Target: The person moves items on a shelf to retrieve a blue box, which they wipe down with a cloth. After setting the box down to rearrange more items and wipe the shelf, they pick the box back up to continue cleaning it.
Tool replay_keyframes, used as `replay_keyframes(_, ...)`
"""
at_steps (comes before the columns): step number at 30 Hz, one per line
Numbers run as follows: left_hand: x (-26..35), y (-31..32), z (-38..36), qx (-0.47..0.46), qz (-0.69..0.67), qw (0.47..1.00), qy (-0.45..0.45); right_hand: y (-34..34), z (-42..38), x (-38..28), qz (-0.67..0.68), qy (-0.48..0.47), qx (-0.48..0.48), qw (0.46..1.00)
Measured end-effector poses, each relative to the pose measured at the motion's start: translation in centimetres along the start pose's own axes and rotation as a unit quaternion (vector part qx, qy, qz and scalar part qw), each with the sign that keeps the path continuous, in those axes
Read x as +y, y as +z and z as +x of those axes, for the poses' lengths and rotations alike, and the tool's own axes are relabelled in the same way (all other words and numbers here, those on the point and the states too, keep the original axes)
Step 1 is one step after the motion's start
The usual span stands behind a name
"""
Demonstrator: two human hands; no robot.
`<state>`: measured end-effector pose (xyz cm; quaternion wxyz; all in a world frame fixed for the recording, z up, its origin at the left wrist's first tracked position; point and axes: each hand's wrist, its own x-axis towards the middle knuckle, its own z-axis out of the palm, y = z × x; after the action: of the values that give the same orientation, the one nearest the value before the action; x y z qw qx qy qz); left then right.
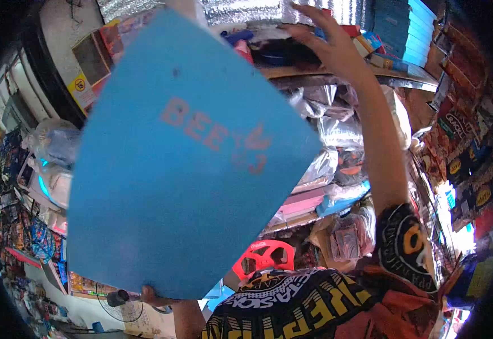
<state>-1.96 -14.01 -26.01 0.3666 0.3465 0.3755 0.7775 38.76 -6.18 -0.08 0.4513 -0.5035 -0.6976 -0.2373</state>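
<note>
A large flat blue board point(184, 220) with faded red lettering that starts "BEE" fills the middle of the head view, tilted with one corner up. At its bottom edge my left hand point(151, 296) grips it; most of the fingers are hidden behind the board. My right arm is raised, and my right hand point(328, 45) is open, holding nothing, fingers apart. This hand is in front of the upper shelf point(393, 74), to the right of the board's top corner and apart from it.
Plastic-wrapped goods point(337, 133) fill the shelves behind the board. Blue stacked boxes point(419, 34) stand at the top right. A red chair point(266, 257) is low in the middle, a fan point(119, 299) at the lower left. Packets point(472, 164) hang along the right side.
</note>
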Motion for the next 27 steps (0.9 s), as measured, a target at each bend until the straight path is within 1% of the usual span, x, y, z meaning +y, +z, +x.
replay_keyframes(1, 0.8, 1.2, 0.2, 0.003, 0.003, 0.999, 0.036, -0.5, -2.5, -1.9, 0.151, 0.087, 0.072, 0.982)
replay_keyframes(2, 1.4, 2.8, 0.5, -0.001, 0.004, 0.997, 0.071, -1.1, -4.9, -2.7, 0.248, 0.146, 0.117, 0.95)
replay_keyframes(3, 2.2, 4.7, 0.5, -0.008, 0.007, 0.994, 0.112, -1.6, -7.4, -3.6, 0.345, 0.195, 0.175, 0.901)
replay_keyframes(4, 2.9, 6.8, 0.6, -0.023, 0.008, 0.989, 0.149, -1.6, -10.3, -5.1, 0.442, 0.221, 0.167, 0.853)
replay_keyframes(5, 3.3, 9.1, 0.4, -0.044, 0.005, 0.982, 0.181, -1.0, -12.8, -6.4, 0.534, 0.244, 0.163, 0.793)
replay_keyframes(6, 3.6, 11.9, 0.2, -0.069, 0.003, 0.973, 0.22, 0.0, -15.2, -6.5, 0.659, 0.207, 0.11, 0.714)
replay_keyframes(7, 3.7, 14.2, -0.3, -0.099, 0.0, 0.964, 0.248, 1.0, -17.3, -7.0, 0.769, 0.161, 0.063, 0.615)
replay_keyframes(9, 2.8, 18.9, -2.0, -0.172, -0.004, 0.94, 0.294, 1.5, -19.0, -9.0, 0.759, 0.151, 0.069, 0.629)
replay_keyframes(10, 2.1, 20.9, -3.0, -0.215, -0.008, 0.925, 0.312, 1.2, -18.8, -10.2, 0.721, 0.141, 0.119, 0.669)
replay_keyframes(11, 1.5, 22.8, -4.2, -0.268, -0.007, 0.904, 0.335, 0.2, -18.7, -10.5, 0.646, 0.19, 0.18, 0.717)
replay_keyframes(12, 0.9, 24.4, -5.6, -0.321, -0.003, 0.876, 0.36, -0.7, -18.7, -10.8, 0.563, 0.249, 0.231, 0.754)
replay_keyframes(13, 0.5, 25.3, -6.4, -0.376, 0.009, 0.844, 0.383, -1.8, -19.1, -10.0, 0.431, 0.363, 0.287, 0.774)
replay_keyframes(14, 0.1, 26.2, -7.5, -0.447, 0.023, 0.793, 0.413, -3.0, -18.7, -10.0, 0.472, 0.355, 0.293, 0.752)
replay_keyframes(16, 0.3, 26.9, -8.1, -0.577, 0.042, 0.672, 0.463, -5.6, -19.3, -8.4, 0.463, 0.343, 0.314, 0.755)
replay_keyframes(17, 0.5, 26.8, -7.4, -0.616, 0.042, 0.627, 0.474, -7.2, -19.6, -7.3, 0.45, 0.343, 0.324, 0.758)
replay_keyframes(18, 0.8, 26.9, -6.1, -0.633, 0.046, 0.603, 0.483, -8.6, -20.0, -6.5, 0.437, 0.339, 0.336, 0.762)
replay_keyframes(19, 1.1, 27.2, -4.6, -0.634, 0.046, 0.596, 0.49, -9.8, -20.7, -5.9, 0.423, 0.34, 0.346, 0.765)
replay_keyframes(20, 1.6, 27.9, -2.7, -0.626, 0.055, 0.6, 0.496, -11.4, -21.1, -5.0, 0.415, 0.333, 0.356, 0.769)
replay_keyframes(22, 2.1, 30.1, 1.9, -0.596, 0.101, 0.628, 0.491, -12.7, -22.5, -4.6, 0.395, 0.334, 0.364, 0.774)
replay_keyframes(25, 0.9, 32.7, 6.9, -0.546, 0.193, 0.655, 0.486, -14.3, -23.9, -3.9, 0.382, 0.341, 0.377, 0.772)
replay_keyframes(27, 2.8, 35.0, 4.0, -0.489, 0.253, 0.566, 0.613, -14.3, -24.9, -4.2, 0.368, 0.347, 0.385, 0.772)
